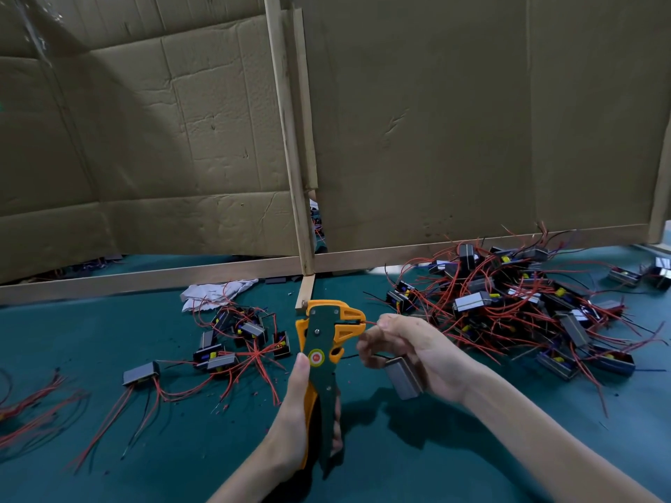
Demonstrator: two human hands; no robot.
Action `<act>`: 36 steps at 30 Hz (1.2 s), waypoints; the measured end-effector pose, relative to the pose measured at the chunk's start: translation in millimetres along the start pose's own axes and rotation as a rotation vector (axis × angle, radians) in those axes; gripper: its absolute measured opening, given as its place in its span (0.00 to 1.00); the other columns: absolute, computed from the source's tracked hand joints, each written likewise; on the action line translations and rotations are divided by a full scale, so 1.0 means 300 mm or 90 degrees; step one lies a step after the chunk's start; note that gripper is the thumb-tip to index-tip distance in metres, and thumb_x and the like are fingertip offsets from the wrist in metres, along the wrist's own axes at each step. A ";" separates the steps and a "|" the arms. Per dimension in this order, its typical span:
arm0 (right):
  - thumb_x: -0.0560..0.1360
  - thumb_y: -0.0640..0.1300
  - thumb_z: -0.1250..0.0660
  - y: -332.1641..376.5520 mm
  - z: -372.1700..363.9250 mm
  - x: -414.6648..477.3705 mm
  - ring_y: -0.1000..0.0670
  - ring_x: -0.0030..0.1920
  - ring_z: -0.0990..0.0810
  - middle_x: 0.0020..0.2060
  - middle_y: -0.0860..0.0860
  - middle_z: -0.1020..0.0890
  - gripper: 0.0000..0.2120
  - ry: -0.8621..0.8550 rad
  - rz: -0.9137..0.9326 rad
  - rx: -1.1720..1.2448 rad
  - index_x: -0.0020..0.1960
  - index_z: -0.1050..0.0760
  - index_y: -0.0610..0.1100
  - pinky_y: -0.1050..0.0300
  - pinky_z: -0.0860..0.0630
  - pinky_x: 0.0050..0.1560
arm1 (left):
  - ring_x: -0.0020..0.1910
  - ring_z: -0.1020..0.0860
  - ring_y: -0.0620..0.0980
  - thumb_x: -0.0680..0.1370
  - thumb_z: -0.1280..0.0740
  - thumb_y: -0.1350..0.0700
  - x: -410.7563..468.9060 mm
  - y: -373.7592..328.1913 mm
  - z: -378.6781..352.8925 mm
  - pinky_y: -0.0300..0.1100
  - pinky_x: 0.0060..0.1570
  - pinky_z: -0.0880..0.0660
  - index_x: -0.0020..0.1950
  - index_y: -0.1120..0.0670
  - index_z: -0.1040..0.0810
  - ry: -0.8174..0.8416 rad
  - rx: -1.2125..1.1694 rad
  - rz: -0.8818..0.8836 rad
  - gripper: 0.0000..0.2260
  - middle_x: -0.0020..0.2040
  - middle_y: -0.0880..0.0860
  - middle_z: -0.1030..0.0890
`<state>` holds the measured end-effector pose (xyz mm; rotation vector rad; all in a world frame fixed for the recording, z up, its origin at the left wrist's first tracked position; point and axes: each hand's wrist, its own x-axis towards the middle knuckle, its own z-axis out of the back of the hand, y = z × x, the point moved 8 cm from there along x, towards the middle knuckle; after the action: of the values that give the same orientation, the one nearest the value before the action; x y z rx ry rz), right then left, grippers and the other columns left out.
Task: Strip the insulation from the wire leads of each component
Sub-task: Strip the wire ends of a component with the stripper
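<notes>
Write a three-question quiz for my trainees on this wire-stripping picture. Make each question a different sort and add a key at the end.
1. True or false: the left hand grips the wire stripper by its handles.
2. Pick one: the red wire pinched by the right hand enters the stripper's head from A) the person's left, B) the person's right, C) below.
3. Fill in: the larger pile of components lies on the person's ____ side of the table.

Key: 1 true; 2 B; 3 right.
</notes>
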<state>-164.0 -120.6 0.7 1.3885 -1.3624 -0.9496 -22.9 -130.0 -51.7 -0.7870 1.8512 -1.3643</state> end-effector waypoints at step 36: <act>0.79 0.31 0.46 -0.155 -0.173 0.315 0.37 0.71 0.35 0.78 0.45 0.47 0.28 0.138 -0.027 -0.798 0.76 0.40 0.49 0.49 0.33 0.64 | 0.41 0.18 0.64 0.70 0.47 0.30 0.064 -0.059 0.108 0.55 0.42 0.20 0.41 0.62 0.16 -0.091 -0.192 -0.167 0.37 0.41 0.66 0.18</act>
<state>-94.1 -212.1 -22.7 0.5038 -0.3529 -1.2831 -6.1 -167.5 -44.8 -1.2869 1.9128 -1.1594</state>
